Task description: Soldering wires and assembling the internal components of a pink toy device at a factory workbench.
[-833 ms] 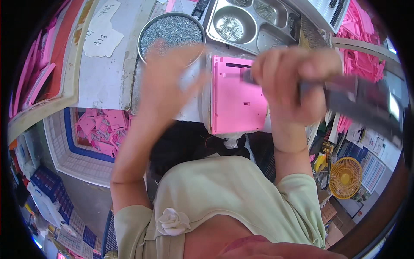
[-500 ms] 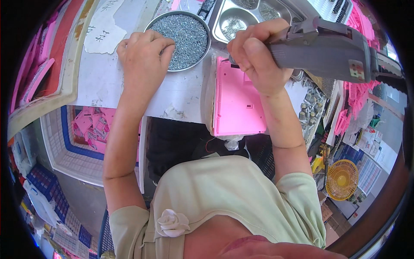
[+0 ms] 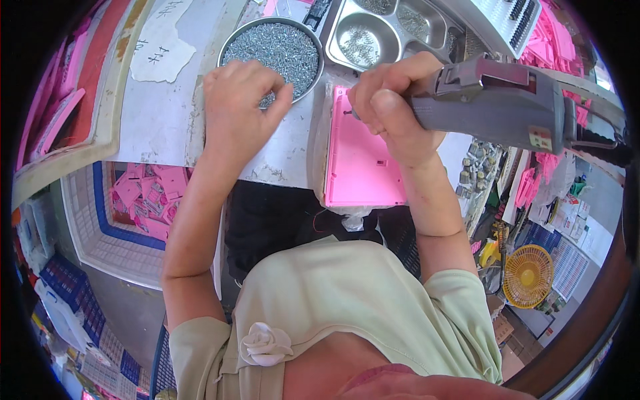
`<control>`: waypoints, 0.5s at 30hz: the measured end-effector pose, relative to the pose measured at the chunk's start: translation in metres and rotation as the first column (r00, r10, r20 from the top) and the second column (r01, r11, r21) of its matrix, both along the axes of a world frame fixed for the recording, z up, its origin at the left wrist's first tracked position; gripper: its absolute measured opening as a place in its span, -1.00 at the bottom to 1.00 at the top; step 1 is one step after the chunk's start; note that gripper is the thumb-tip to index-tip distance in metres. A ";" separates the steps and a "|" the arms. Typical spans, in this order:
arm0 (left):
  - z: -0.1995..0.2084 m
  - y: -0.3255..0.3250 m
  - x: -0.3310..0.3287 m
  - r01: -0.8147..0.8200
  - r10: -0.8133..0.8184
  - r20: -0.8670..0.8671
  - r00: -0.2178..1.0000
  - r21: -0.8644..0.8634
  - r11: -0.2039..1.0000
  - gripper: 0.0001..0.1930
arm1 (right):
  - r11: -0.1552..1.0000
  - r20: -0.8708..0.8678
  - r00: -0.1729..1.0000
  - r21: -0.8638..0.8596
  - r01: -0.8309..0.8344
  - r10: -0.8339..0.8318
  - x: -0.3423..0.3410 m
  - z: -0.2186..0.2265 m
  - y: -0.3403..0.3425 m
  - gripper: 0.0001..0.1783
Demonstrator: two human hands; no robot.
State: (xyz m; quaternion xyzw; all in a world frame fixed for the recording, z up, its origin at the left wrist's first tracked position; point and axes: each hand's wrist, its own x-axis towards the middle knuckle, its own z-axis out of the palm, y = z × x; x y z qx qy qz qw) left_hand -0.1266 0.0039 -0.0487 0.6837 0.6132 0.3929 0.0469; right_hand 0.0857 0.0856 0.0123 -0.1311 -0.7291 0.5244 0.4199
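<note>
Grey screwdriver point(image 3: 493, 107) gripped in your right hand point(image 3: 399, 107): hold it square to the pink panel point(image 3: 363, 167) at the table's point(image 3: 280, 157) near edge; left hand point(image 3: 240, 110) curled by screw bowl point(image 3: 321, 57), can't tell if pinching.

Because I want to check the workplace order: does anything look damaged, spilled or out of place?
Yes: the white paper left of the metal bowl has a ragged, torn-looking edge, and the tabletop looks scuffed near its front edge, left of the pink panel.

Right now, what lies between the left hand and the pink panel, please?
The head view shows scuffed white tabletop between the left hand and the pink panel.
</note>
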 end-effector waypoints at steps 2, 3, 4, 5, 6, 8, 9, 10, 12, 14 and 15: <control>0.001 -0.009 0.006 0.054 -0.054 0.004 0.999 0.001 0.999 -0.89 | 1.000 0.022 1.000 0.012 0.017 -0.017 -0.003 -0.002 -0.002 -0.80; 0.000 -0.013 0.011 0.085 -0.085 0.006 0.996 0.012 0.996 -0.88 | 0.999 0.027 0.999 0.033 0.018 -0.019 -0.003 -0.004 0.000 -0.82; 0.001 -0.017 0.015 0.116 -0.116 0.008 0.993 0.024 0.993 -0.87 | 1.000 0.026 1.000 0.023 0.004 -0.004 -0.002 -0.003 0.000 -0.83; 0.005 -0.019 0.020 0.125 -0.126 0.012 0.992 0.039 0.991 -0.87 | 1.000 0.026 1.000 0.013 -0.009 0.008 -0.002 -0.003 0.001 -0.84; 0.009 -0.022 0.026 0.135 -0.136 0.014 0.991 0.054 0.989 -0.87 | 0.999 0.019 0.999 -0.027 -0.036 0.037 -0.002 0.001 0.002 -0.85; 0.009 -0.024 0.029 0.137 -0.141 0.041 0.989 0.086 0.987 -0.87 | 0.988 -0.135 0.989 -0.137 -0.075 0.056 -0.005 0.011 0.005 -0.85; 0.006 -0.026 0.031 0.129 -0.136 0.064 0.989 0.102 0.986 -0.87 | 0.974 -0.277 0.960 -0.205 -0.095 0.035 -0.010 0.018 0.006 -0.85; 0.004 -0.026 0.033 0.121 -0.131 0.088 0.987 0.118 0.986 -0.87 | 0.955 -0.412 0.911 -0.268 -0.125 0.003 -0.012 0.022 0.008 -0.85; 0.005 -0.030 0.034 0.127 -0.138 0.121 0.983 0.091 0.988 -0.85 | 0.975 -0.228 0.973 -0.206 -0.080 0.031 -0.009 0.010 0.021 -0.90; 0.006 -0.033 0.032 0.134 -0.141 0.136 0.981 0.059 0.989 -0.84 | 0.957 -0.214 0.976 -0.271 -0.105 0.046 -0.011 -0.009 0.022 -0.92; 0.007 -0.035 0.030 0.141 -0.145 0.140 0.980 0.036 0.989 -0.83 | 0.961 -0.212 0.976 -0.254 -0.113 0.058 -0.008 -0.010 0.024 -0.93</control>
